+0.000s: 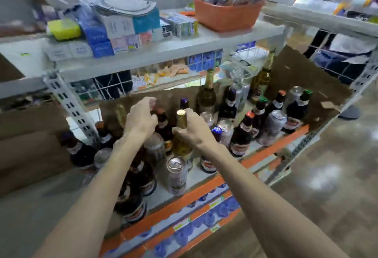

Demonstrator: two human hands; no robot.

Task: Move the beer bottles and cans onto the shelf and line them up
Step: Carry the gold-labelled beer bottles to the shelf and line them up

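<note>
**Q:** While both hands reach into the lower shelf point(161, 194), what does the head view list?

**A:** Item one: right hand point(194, 129) gripping the neck of the gold-foil bottle point(181, 121), which stands mid-shelf among crowded bottles and cans. Item two: left hand point(141, 118), fingers curled beside the red-capped bottle point(163, 123); hold undeterminable.

**Q:** Hazard?

**A:** Crowding. A forearm or a dragged bottle could topple the front can point(177, 173).
</note>
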